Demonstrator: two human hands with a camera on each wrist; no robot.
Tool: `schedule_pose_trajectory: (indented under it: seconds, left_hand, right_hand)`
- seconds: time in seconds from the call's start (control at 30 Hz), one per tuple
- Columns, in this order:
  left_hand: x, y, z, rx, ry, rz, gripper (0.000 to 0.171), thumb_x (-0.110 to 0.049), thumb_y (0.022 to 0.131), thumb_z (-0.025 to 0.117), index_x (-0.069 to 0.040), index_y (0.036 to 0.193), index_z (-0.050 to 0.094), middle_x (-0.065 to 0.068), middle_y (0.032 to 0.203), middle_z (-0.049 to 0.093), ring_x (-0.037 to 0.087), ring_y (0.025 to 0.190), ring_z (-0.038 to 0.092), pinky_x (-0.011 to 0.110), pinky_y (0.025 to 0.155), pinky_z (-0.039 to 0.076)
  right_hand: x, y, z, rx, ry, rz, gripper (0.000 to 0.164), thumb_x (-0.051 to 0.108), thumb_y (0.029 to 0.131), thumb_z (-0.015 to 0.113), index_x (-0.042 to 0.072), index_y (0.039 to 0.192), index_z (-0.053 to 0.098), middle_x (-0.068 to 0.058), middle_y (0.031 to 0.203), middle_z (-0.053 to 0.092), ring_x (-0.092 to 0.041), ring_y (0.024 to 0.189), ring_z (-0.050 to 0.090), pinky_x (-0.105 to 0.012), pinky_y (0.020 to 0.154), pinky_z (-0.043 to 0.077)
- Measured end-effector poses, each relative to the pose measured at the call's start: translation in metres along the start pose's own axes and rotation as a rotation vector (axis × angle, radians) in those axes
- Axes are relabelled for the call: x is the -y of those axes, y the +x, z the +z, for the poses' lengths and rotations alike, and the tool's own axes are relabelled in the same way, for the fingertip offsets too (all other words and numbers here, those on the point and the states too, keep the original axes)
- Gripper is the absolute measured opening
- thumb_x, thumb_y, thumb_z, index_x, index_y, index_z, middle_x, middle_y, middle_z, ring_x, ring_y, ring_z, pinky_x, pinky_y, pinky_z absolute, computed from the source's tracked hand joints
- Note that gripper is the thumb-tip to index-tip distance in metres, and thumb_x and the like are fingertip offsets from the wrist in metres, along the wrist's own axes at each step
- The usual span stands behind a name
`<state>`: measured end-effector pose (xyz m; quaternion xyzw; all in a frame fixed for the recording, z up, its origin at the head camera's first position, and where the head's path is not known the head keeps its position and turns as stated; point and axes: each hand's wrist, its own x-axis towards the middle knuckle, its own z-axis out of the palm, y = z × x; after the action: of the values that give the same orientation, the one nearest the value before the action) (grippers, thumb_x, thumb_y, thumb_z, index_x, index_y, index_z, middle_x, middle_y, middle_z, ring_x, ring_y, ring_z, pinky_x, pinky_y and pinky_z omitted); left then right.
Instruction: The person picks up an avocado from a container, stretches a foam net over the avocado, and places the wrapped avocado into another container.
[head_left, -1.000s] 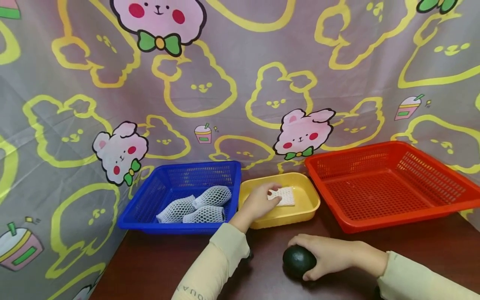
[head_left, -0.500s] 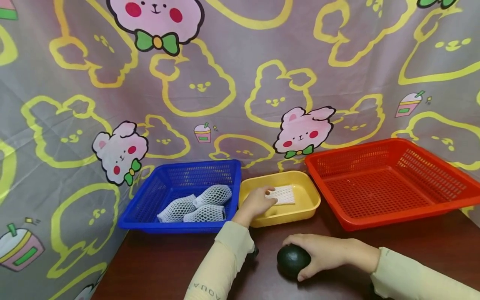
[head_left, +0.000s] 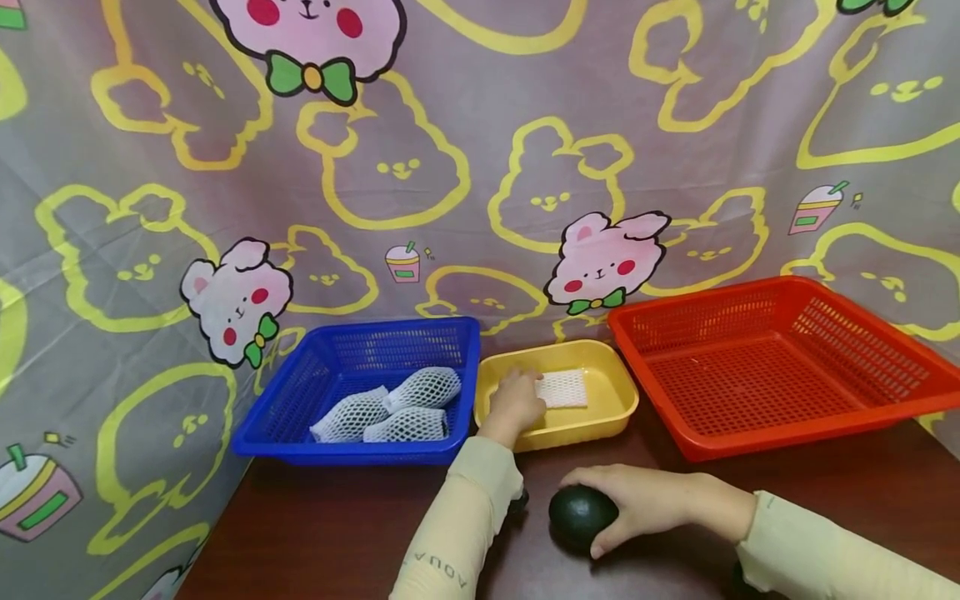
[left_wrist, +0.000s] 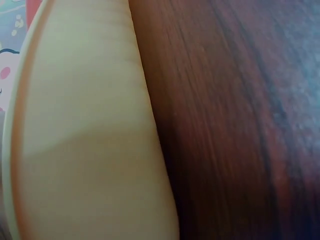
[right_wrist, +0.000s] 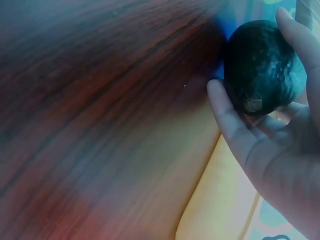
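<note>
My right hand (head_left: 637,504) grips a dark green avocado (head_left: 581,517), low over the brown table. In the right wrist view, the avocado (right_wrist: 260,67) shows its brown stem scar, with fingers and thumb curled around it. My left hand (head_left: 516,404) reaches down into the left part of the yellow tray (head_left: 615,427), right at the left edge of a flat white foam net (head_left: 564,389). Its fingertips are mostly hidden, and I cannot tell whether they pinch anything. The left wrist view shows mainly the pale sleeve (left_wrist: 95,125) and the tabletop.
Left of the tray stands a blue basket (head_left: 315,450) with several plump white foam-net bundles (head_left: 423,389) inside. A large red basket (head_left: 757,433) is at the right. Behind them hangs a patterned cloth (head_left: 450,167). Brown tabletop (head_left: 322,525) lies in front.
My left hand has drawn back slightly from over the foam net and bent down into the tray. The right hand has shifted a little left with the avocado.
</note>
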<state>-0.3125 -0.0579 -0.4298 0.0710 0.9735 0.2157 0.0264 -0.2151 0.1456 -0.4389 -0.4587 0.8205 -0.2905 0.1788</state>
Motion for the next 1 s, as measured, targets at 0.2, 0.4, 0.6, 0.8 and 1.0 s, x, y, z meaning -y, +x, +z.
schedule_pose_trajectory:
  seconds: [0.2,0.4,0.6,0.8,1.0]
  left_hand:
    - [-0.003,-0.003,0.006,0.043,0.063,-0.009,0.060,-0.006,0.083,0.073,-0.015,0.140,0.061,0.012,0.147,0.049,0.037,0.134,0.044,0.060,0.100,0.041]
    - [-0.002,-0.001,0.008,0.057,0.122,-0.013,0.065,-0.009,0.086,0.075,-0.015,0.147,0.054,0.012,0.146,0.051,0.036,0.134,0.044,0.060,0.102,0.039]
    - [-0.004,0.003,0.006,0.039,0.272,-0.028,0.058,-0.018,0.088,0.077,-0.012,0.143,0.058,0.011,0.138,0.056,0.033,0.126,0.050,0.057,0.097,0.039]
    - [-0.002,0.005,0.006,0.012,0.286,-0.070,0.043,-0.022,0.086,0.077,-0.009,0.126,0.069,0.016,0.128,0.053,0.034,0.121,0.049,0.056,0.094,0.040]
    - [-0.001,0.005,0.005,0.020,0.280,-0.078,0.047,-0.024,0.088,0.076,-0.010,0.132,0.066,0.012,0.138,0.053,0.037,0.131,0.044,0.064,0.104,0.032]
  right_hand:
    - [0.002,-0.001,-0.001,0.011,-0.028,-0.006,0.075,0.046,0.079,0.087,0.013,0.138,0.055,0.005,0.132,0.059,-0.007,0.116,0.055,-0.032,0.097,0.048]
    - [0.003,-0.004,-0.004,0.023,-0.027,0.031,0.081,0.034,0.075,0.092,0.012,0.142,0.053,0.004,0.135,0.058,-0.008,0.120,0.054,-0.033,0.100,0.047]
    - [0.000,-0.008,-0.007,0.014,-0.047,0.035,0.086,0.030,0.073,0.094,0.010,0.145,0.052,0.004,0.139,0.057,-0.010,0.124,0.053,-0.034,0.103,0.046]
    - [-0.003,-0.012,-0.009,0.022,-0.035,0.015,0.086,0.030,0.074,0.093,0.010,0.146,0.050,0.006,0.141,0.055,-0.010,0.126,0.052,-0.034,0.104,0.045]
    - [-0.004,-0.015,-0.011,0.026,-0.016,0.005,0.086,0.031,0.075,0.092,0.012,0.148,0.049,0.005,0.142,0.055,-0.009,0.126,0.052,-0.033,0.104,0.045]
